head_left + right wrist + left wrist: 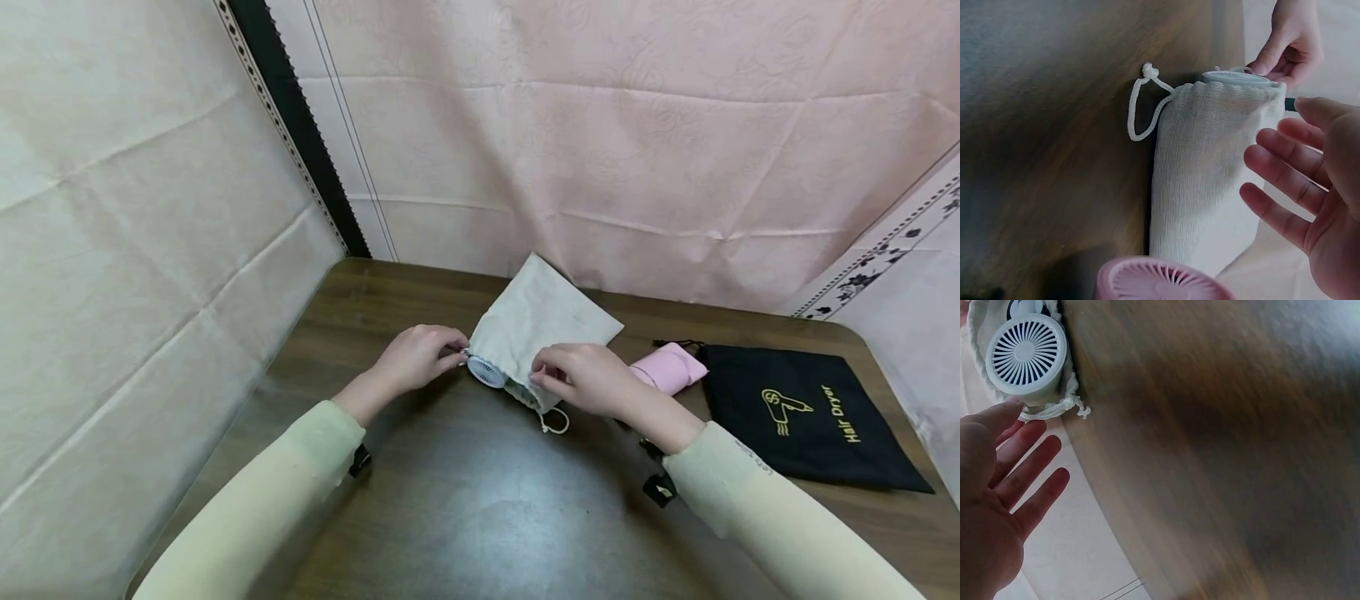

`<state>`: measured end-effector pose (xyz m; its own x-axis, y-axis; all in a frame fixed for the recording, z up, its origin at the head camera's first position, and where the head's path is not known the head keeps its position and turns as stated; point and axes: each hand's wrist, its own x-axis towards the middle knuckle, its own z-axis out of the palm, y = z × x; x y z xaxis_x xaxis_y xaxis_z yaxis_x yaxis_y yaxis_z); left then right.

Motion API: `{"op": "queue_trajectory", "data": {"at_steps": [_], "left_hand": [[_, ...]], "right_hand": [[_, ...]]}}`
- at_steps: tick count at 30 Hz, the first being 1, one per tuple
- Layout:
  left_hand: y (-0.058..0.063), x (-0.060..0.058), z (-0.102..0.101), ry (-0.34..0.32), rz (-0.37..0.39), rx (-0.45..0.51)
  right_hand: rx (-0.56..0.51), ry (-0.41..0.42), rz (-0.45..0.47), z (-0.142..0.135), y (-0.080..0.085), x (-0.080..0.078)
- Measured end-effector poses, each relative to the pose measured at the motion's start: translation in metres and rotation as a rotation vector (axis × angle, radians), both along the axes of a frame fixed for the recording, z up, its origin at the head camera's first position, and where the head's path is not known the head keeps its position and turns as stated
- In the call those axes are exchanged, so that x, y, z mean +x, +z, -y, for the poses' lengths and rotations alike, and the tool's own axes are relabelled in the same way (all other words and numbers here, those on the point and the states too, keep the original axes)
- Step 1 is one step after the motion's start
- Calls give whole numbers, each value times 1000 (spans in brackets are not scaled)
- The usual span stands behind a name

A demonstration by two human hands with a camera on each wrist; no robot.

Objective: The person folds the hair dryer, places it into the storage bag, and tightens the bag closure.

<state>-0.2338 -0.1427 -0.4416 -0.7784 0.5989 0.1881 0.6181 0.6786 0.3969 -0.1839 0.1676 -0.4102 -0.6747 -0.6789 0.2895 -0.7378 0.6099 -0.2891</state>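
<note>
A cream cloth drawstring bag (546,312) lies on the table with its mouth towards me. From the mouth shows the round, slatted vent end of a pale hair dryer (1025,353); the cloth hides most of it. My left hand (422,357) pinches the bag's rim beside the vent with thumb and forefinger, the other fingers spread. At the other side of the mouth, my right hand (581,377) has thumb and forefinger at the rim, seemingly pinching it, and its other fingers are loosely extended. A looped drawstring (1132,115) hangs from the mouth.
Right of the bag lies a pink device (670,369) with a similar slatted end, partly behind my right forearm. Beside it is a flat black pouch (810,417) printed "Hair Dryer". Pale curtains (637,150) stand behind the wooden table (465,517) and along its sides.
</note>
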Motion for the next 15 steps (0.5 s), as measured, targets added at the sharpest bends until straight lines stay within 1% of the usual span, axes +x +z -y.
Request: {"op": "queue_trajectory", "data": {"at_steps": [5, 8, 11, 13, 15], "left_hand": [[1, -1, 4, -2, 13, -26], [0, -2, 7, 1, 20, -33], [-1, -3, 9, 7, 25, -39], [-1, -3, 10, 9, 26, -41], [-1, -3, 11, 7, 27, -47]], "right_hand": [[37, -74, 16, -16, 0, 17], [48, -94, 13, -23, -5, 29], [71, -94, -4, -28, -13, 40], [92, -77, -25, -30, -19, 46], [116, -51, -84, -31, -27, 51]]}}
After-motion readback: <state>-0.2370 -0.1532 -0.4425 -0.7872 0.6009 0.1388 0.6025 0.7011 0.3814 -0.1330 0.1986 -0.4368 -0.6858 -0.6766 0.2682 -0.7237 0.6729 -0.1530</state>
